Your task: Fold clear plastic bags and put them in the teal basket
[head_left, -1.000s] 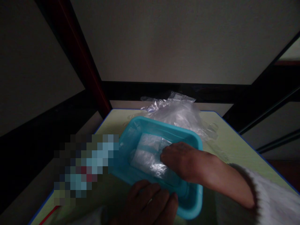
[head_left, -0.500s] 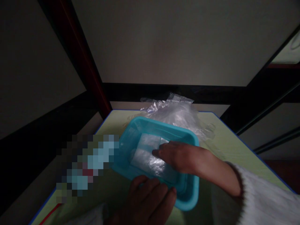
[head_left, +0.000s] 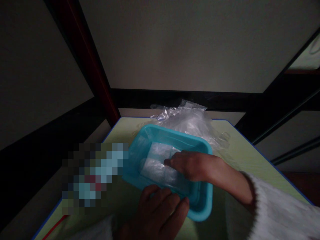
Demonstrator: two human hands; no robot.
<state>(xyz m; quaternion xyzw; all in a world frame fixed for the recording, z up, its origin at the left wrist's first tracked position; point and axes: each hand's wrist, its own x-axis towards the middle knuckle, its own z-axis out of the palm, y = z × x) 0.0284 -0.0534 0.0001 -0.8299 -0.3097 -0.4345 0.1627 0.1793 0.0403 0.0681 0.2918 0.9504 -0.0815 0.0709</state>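
A turquoise plastic tub sits on a pale green table. Clear plastic bags lie flat inside it. My right hand reaches into the tub, fingers closed and pressed down on the bags. My left hand rests against the tub's near rim, fingers bent over the edge. Both wrists wear white knit sleeves.
A crumpled heap of clear plastic bags lies behind the tub at the table's far edge. A blurred-out patch covers something left of the tub. Dark wooden frame beams and a pale wall rise behind. A red strip runs near the table's left edge.
My right hand has slid a little left and farther into the tub over the bags. The left hand stays on the near rim.
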